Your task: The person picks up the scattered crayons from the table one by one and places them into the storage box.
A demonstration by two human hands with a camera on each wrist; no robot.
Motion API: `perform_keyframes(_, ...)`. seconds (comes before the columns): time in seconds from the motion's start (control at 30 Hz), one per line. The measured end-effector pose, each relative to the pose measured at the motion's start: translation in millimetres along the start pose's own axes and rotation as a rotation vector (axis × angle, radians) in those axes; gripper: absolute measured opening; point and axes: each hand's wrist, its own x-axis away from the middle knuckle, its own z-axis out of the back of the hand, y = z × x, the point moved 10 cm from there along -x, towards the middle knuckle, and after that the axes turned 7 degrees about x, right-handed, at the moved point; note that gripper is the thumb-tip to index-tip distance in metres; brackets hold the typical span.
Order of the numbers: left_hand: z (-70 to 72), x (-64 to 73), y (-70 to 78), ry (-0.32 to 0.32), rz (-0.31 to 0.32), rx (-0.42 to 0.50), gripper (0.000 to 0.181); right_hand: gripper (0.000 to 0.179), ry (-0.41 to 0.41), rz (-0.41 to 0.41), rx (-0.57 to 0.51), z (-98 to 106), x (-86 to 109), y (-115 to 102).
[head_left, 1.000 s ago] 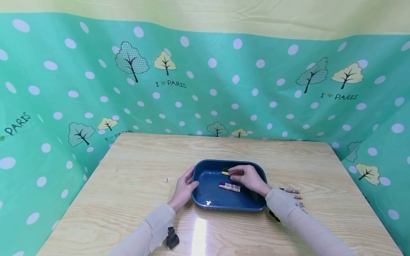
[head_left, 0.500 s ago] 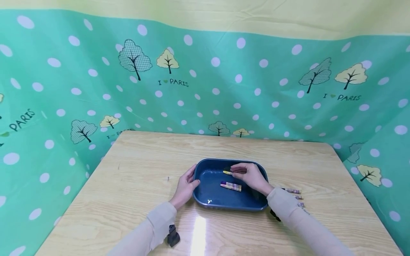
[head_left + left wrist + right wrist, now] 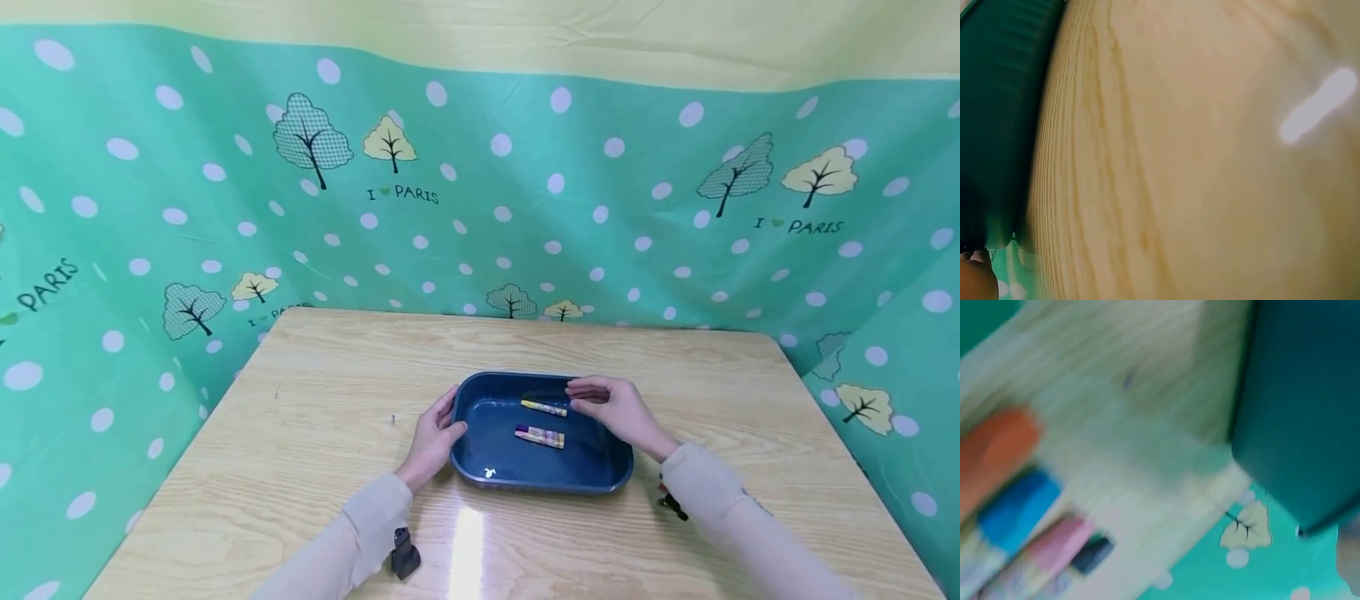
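A dark blue rectangular tray (image 3: pixel 540 475) stands on the table. My left hand (image 3: pixel 431 437) grips its left side, the thumb over the rim and the fingers along the outer wall. Over the tray's back right corner is my right hand (image 3: pixel 622 408), fingers loosely bent with nothing between them. A yellow crayon (image 3: pixel 545 408) lies in the tray just left of those fingertips. Nearer the front, a purple crayon (image 3: pixel 522 428) and a pink crayon (image 3: pixel 536 440) lie side by side on the tray floor. In the left wrist view, a bit of the left hand (image 3: pixel 977 278) shows beneath the tray wall.
Right of the tray, several more crayons lie on the table, among them an orange crayon (image 3: pixel 997 453) and a blue crayon (image 3: pixel 1019 509); the right forearm hides them in the head view. A patterned green cloth (image 3: pixel 480 167) hangs behind the wooden table (image 3: pixel 337 358).
The right hand has let go of the yellow crayon, which now rests in the tray, and has moved right toward the rim. The left hand keeps its hold on the tray.
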Motion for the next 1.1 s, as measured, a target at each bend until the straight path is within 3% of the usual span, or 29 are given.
perform_keyframes(0.23,3.2,1.4,-0.9,0.010,0.011,-0.008,0.062,0.035,0.043,0.021,0.006,34.8,12.3,7.6)
perform_keyframes(0.5,1.3,-1.2,-0.5,-0.005,0.003,-0.003,0.062,0.042,0.075,-0.002,0.067,72.7,29.7,33.7)
perform_keyframes(0.87,-4.8,2.2,0.1,-0.025,-0.007,0.001,0.062,0.038,0.064,-0.079,0.123,86.1,50.7,85.6)
perform_keyframes(1.1,-1.8,-1.6,-0.1,-0.016,-0.014,-0.011,0.060,0.043,0.055,-0.124,0.097,89.5,56.5,119.2)
